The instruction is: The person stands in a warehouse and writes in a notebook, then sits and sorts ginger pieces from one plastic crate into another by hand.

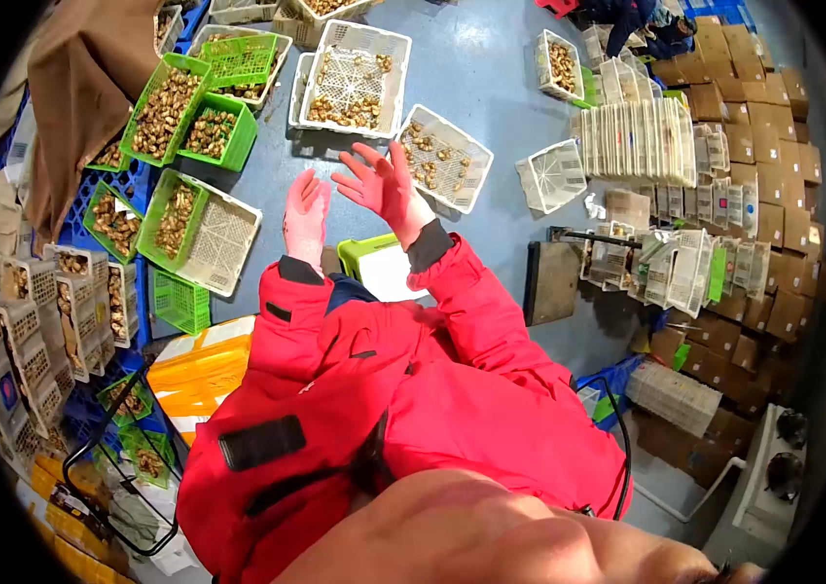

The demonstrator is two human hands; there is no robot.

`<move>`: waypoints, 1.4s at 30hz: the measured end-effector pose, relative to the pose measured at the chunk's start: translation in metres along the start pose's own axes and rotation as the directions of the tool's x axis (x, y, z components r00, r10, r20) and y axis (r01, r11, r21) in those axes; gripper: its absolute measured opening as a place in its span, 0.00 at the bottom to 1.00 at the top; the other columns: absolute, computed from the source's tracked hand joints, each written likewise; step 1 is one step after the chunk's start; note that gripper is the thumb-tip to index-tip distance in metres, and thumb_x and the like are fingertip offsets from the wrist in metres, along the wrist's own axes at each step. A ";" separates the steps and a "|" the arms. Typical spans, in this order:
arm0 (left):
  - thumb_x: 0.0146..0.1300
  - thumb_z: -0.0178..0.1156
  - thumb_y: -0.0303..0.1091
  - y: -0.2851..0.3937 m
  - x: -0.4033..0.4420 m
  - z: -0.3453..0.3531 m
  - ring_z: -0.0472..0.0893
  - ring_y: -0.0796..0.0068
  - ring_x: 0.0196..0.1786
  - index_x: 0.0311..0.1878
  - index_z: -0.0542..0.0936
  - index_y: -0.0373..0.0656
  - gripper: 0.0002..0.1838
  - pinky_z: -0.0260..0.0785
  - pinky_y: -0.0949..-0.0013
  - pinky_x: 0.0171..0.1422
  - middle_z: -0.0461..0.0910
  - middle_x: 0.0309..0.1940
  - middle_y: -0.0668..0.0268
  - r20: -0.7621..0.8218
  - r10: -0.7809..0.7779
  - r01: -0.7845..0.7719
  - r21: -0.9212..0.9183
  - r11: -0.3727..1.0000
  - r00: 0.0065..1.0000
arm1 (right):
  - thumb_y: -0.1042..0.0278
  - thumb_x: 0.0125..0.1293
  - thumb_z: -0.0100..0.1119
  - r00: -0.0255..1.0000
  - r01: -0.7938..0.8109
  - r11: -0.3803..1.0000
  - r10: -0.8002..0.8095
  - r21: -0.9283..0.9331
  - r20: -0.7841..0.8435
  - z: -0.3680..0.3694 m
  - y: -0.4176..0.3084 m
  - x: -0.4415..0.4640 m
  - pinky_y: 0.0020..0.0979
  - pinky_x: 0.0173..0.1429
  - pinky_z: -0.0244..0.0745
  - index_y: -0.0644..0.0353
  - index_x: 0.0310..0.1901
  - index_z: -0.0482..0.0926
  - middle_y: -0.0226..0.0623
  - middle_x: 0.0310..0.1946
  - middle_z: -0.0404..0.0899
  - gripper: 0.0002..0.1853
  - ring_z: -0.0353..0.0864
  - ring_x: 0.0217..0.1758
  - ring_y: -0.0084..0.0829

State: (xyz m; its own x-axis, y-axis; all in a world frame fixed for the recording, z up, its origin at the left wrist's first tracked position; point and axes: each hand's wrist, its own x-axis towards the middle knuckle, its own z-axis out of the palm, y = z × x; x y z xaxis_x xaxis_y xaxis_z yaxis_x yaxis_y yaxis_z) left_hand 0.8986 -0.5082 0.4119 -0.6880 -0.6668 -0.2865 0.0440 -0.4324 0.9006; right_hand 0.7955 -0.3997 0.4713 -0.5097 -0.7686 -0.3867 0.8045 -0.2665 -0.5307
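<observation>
My left hand (306, 209) wears a pink glove and is raised in front of my red jacket, its fingers stretched out and holding nothing. My right hand (389, 190), gloved the same way, is held up beside it with fingers spread, also without anything in it. Just beyond the hands lies a white crate (400, 73) partly filled with small brown rounded pieces, their kind too small to tell. Nearest my right hand is a second white crate (479, 175) with a thin scatter of the same pieces. A green-rimmed white container (384, 268) sits below my hands.
On the left are green baskets (168, 107) of brown pieces and a tilted white crate (228, 234). A white crate (551, 177) stands on the floor at right, before stacked crates (637, 141) and cardboard boxes (773, 165). Another person (632, 19) is at the top right.
</observation>
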 end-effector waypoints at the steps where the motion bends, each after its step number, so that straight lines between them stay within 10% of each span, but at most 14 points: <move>1: 0.62 0.59 0.33 -0.006 -0.004 -0.009 0.74 0.75 0.47 0.56 0.68 0.38 0.21 0.68 0.75 0.50 0.75 0.45 0.60 0.038 -0.080 0.080 0.002 0.997 0.996 | 0.35 0.62 0.44 1.000 -0.015 1.000 0.015 0.011 -0.013 -0.001 0.002 0.007 0.36 0.63 0.64 0.59 0.64 0.57 0.44 0.60 0.66 0.39 0.72 0.56 0.38; 5: 0.65 0.55 0.37 -0.060 -0.029 -0.050 0.74 0.80 0.35 0.52 0.72 0.39 0.16 0.68 0.77 0.41 0.75 0.36 0.69 0.548 -0.390 0.557 -0.175 0.812 0.740 | 0.36 0.62 0.45 1.000 -0.012 1.000 0.012 -0.018 0.004 0.008 0.031 0.038 0.40 0.67 0.58 0.56 0.65 0.56 0.44 0.62 0.62 0.38 0.63 0.63 0.36; 8: 0.62 0.53 0.51 0.028 -0.035 -0.022 0.77 0.75 0.31 0.39 0.78 0.39 0.22 0.68 0.72 0.37 0.78 0.26 0.65 0.185 -0.324 0.173 0.555 0.814 0.928 | 0.38 0.62 0.47 0.998 -0.060 0.998 0.060 -0.023 0.002 0.033 0.054 0.059 0.39 0.69 0.55 0.53 0.65 0.56 0.38 0.62 0.61 0.36 0.61 0.64 0.33; 17: 0.65 0.52 0.42 0.053 -0.032 -0.059 0.71 0.85 0.20 0.29 0.76 0.40 0.15 0.62 0.79 0.24 0.75 0.21 0.71 -0.057 -0.273 0.279 0.221 0.935 0.960 | 0.48 0.61 0.56 0.956 -0.265 0.947 0.233 0.180 0.177 0.077 0.089 0.102 0.45 0.62 0.65 0.47 0.56 0.63 0.36 0.56 0.64 0.25 0.64 0.60 0.37; 22: 0.62 0.54 0.47 0.058 -0.017 -0.043 0.72 0.79 0.18 0.28 0.77 0.39 0.19 0.65 0.70 0.24 0.73 0.14 0.65 -0.073 -0.187 0.199 0.464 0.863 0.980 | 0.56 0.65 0.52 0.973 -0.231 0.965 0.229 0.125 0.031 0.058 0.086 0.133 0.42 0.56 0.71 0.54 0.53 0.66 0.42 0.50 0.71 0.18 0.73 0.50 0.42; 27: 0.63 0.54 0.41 0.036 0.009 -0.009 0.73 0.83 0.21 0.35 0.78 0.38 0.14 0.66 0.76 0.27 0.76 0.21 0.69 -0.078 -0.295 0.293 0.504 0.812 0.952 | 0.59 0.66 0.51 0.947 -0.312 0.939 0.319 -0.142 0.026 0.015 0.052 0.152 0.21 0.21 0.61 0.58 0.57 0.66 0.37 0.37 0.79 0.21 0.67 0.18 0.19; 30: 0.64 0.51 0.36 0.004 0.038 0.015 0.78 0.79 0.27 0.40 0.78 0.38 0.12 0.70 0.74 0.34 0.79 0.24 0.68 -0.045 -0.243 0.227 0.553 0.802 0.969 | 0.62 0.65 0.50 0.921 -0.353 0.859 0.389 -0.371 0.023 -0.045 0.038 0.176 0.21 0.27 0.65 0.58 0.55 0.70 0.39 0.40 0.78 0.18 0.74 0.30 0.21; 32: 0.63 0.51 0.36 -0.024 0.062 0.025 0.79 0.77 0.31 0.40 0.78 0.37 0.13 0.71 0.72 0.38 0.81 0.28 0.67 0.009 -0.095 0.051 0.795 0.604 0.995 | 0.66 0.63 0.53 0.883 0.144 0.728 0.211 -0.670 0.419 -0.091 0.029 0.206 0.23 0.32 0.69 0.59 0.54 0.70 0.38 0.41 0.78 0.18 0.75 0.35 0.23; 33: 0.63 0.51 0.36 -0.059 0.073 0.018 0.78 0.79 0.38 0.43 0.77 0.37 0.13 0.69 0.73 0.44 0.81 0.34 0.67 0.072 -0.309 0.250 0.434 0.866 0.948 | 0.68 0.62 0.54 0.812 0.363 0.626 0.151 -0.691 0.563 -0.106 0.019 0.220 0.23 0.34 0.70 0.60 0.53 0.70 0.37 0.41 0.78 0.17 0.76 0.37 0.24; 34: 0.64 0.52 0.38 -0.073 0.076 0.019 0.77 0.80 0.43 0.45 0.77 0.39 0.14 0.67 0.74 0.49 0.80 0.38 0.66 0.037 -0.211 0.189 0.311 0.931 0.977 | 0.69 0.62 0.54 0.789 0.458 0.547 0.114 -0.701 0.604 -0.114 -0.007 0.223 0.22 0.34 0.71 0.60 0.53 0.70 0.37 0.40 0.78 0.18 0.77 0.37 0.24; 36: 0.65 0.52 0.37 -0.089 0.090 0.014 0.75 0.80 0.44 0.50 0.76 0.38 0.15 0.66 0.76 0.50 0.78 0.41 0.68 -0.235 -0.346 0.416 0.416 0.809 0.908 | 0.70 0.62 0.53 0.821 -0.547 0.768 0.570 -0.332 -0.035 -0.143 -0.040 0.236 0.17 0.26 0.69 0.60 0.55 0.69 0.36 0.37 0.79 0.18 0.77 0.31 0.21; 40: 0.65 0.53 0.42 -0.234 0.060 -0.071 0.76 0.79 0.45 0.53 0.74 0.38 0.20 0.67 0.78 0.49 0.78 0.44 0.67 -0.497 -0.485 0.527 -0.064 0.848 0.720 | 0.69 0.63 0.55 0.818 -0.575 0.697 0.488 -0.429 -0.303 -0.293 -0.069 0.315 0.17 0.18 0.65 0.59 0.51 0.73 0.36 0.33 0.80 0.15 0.77 0.24 0.21; 42: 0.63 0.55 0.44 -0.315 0.026 -0.092 0.75 0.72 0.51 0.58 0.69 0.37 0.25 0.67 0.70 0.54 0.75 0.50 0.62 -0.502 -0.358 0.555 0.324 0.766 0.787 | 0.71 0.60 0.57 0.842 -0.539 0.620 0.393 -0.570 -0.369 -0.353 -0.067 0.362 0.21 0.22 0.68 0.59 0.55 0.71 0.37 0.34 0.80 0.19 0.76 0.24 0.23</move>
State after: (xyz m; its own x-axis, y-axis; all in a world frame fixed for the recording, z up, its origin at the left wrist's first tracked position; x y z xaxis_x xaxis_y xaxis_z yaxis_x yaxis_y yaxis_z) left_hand 0.9340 -0.4450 0.0907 -0.1941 -0.6746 -0.7122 -0.5826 -0.5048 0.6370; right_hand 0.4493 -0.4542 0.1010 -0.2259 -0.5375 -0.8124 0.6001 0.5801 -0.5507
